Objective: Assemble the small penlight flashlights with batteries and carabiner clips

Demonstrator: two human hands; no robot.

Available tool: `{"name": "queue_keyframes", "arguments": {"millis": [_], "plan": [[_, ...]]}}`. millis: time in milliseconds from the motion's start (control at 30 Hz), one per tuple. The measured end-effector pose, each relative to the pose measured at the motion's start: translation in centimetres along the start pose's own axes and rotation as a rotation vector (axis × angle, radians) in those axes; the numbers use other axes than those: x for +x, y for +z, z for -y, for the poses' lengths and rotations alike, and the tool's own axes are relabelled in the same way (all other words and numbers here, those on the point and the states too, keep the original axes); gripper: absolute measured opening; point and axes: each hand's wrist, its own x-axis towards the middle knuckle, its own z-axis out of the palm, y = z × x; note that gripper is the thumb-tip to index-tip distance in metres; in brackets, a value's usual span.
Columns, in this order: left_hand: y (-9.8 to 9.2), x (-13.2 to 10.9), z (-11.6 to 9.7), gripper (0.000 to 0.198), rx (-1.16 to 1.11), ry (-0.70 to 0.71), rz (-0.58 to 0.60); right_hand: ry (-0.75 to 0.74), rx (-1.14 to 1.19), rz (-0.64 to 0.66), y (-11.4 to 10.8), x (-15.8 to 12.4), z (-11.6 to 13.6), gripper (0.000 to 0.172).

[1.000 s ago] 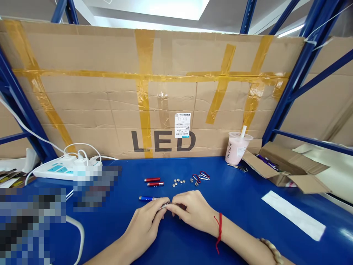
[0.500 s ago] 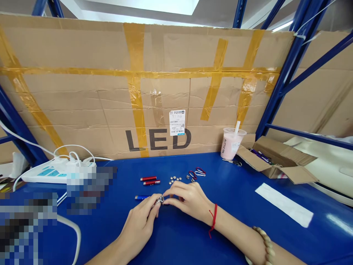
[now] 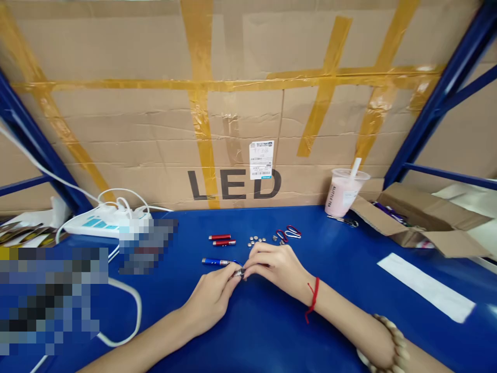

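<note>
Between thumb and fingertips, my left hand (image 3: pixel 213 295) pinches a small silver metal part (image 3: pixel 239 272), mostly covered by the fingers. My right hand (image 3: pixel 274 264) has its thumb and forefinger closed against the right end of that part; whatever it grips there is too small to make out. Just beyond my left fingers lies a blue penlight-like tube (image 3: pixel 215 261). Two red tubes of the same sort (image 3: pixel 224 243) rest farther back. Several silver button cells (image 3: pixel 256 239) are scattered behind my right hand, beside red and silver carabiner clips (image 3: pixel 293 232).
A pink drink cup (image 3: pixel 345 194) stands at the back right, with a keyring-like metal item by its base. An open cardboard box (image 3: pixel 415 235) and a white paper strip (image 3: pixel 426 288) are at right. On the left are a power strip (image 3: pixel 87 224) and white cables.
The view has tilted down and come closer, so the tabletop things appear shifted. Both hands stay together at the small metal part, and more of the blue tube shows.
</note>
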Motion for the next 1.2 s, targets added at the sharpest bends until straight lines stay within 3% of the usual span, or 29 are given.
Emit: {"name": "queue_keyframes", "arguments": {"millis": [167,333,567,833,1200], "plan": [[-0.5,-0.1,-0.2,0.024,0.052,0.052,0.065,0.153,0.095,0.107,-0.2,0.3,0.2,0.027],[-0.9,-0.3,-0.5,0.021,0.077,0.087,0.076,0.192,0.136,0.158,-0.1,0.4,0.3,0.03],[-1.2,-0.4,-0.7,0.021,0.132,0.117,0.062,0.174,0.112,0.125,-0.1,0.4,0.4,0.035],[-0.9,-0.4,-0.4,0.024,0.184,0.12,-0.057,0.079,0.032,0.057,0.0,0.2,0.4,0.028],[-0.8,0.0,-0.5,0.025,0.016,0.111,-0.096,0.053,-0.034,-0.026,-0.4,0.4,0.6,0.031]]}}
